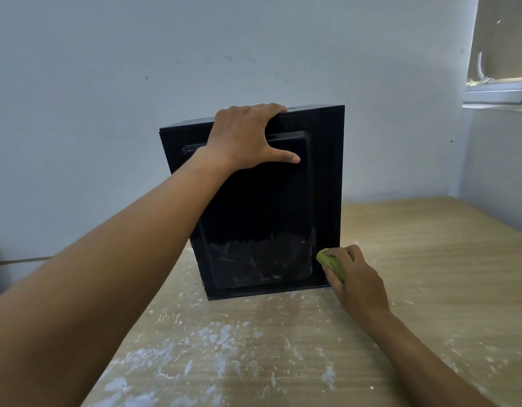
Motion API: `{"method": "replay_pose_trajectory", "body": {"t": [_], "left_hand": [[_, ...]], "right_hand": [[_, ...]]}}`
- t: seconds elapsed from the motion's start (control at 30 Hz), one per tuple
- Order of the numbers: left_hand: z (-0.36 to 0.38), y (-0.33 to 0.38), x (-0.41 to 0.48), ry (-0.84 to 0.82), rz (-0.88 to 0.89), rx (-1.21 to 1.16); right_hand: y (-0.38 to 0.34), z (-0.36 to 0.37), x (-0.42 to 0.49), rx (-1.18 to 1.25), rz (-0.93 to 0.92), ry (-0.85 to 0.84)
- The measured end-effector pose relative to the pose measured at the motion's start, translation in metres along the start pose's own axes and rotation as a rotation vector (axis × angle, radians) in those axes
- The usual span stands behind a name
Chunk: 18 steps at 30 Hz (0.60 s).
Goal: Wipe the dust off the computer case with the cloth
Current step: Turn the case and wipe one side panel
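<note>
A black computer case [262,207] stands upright on a wooden table [415,259], its side panel facing me. Pale dust smears show on the lower part of that panel. My left hand [248,136] grips the case's top edge, fingers curled over the top and thumb stretched across the panel. My right hand [353,274] holds a bunched green cloth [331,264] and presses it against the lower right corner of the case.
The tabletop is streaked with white dust and paint flecks in front of the case. A pale wall stands right behind the case. A window sill [494,92] sits at the upper right. A cable [21,260] runs along the left.
</note>
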<state>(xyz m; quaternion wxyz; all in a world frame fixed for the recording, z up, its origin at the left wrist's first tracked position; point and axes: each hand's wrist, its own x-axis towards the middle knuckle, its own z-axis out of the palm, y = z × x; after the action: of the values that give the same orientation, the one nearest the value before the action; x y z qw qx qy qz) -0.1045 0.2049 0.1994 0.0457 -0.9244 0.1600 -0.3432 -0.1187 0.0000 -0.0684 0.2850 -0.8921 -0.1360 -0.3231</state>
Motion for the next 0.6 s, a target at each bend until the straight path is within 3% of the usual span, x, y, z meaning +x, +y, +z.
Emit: {"method": "replay_pose_trajectory", "body": {"t": [0.33, 0.6], "left_hand": [[-0.002, 0.001, 0.0, -0.008, -0.002, -0.001], [-0.001, 0.001, 0.0, -0.011, 0.002, 0.007]], "right_hand": [[-0.03, -0.034, 0.048, 0.086, -0.098, 0.152], [-0.05, -0.045, 0.072, 0.09, -0.068, 0.242]]}}
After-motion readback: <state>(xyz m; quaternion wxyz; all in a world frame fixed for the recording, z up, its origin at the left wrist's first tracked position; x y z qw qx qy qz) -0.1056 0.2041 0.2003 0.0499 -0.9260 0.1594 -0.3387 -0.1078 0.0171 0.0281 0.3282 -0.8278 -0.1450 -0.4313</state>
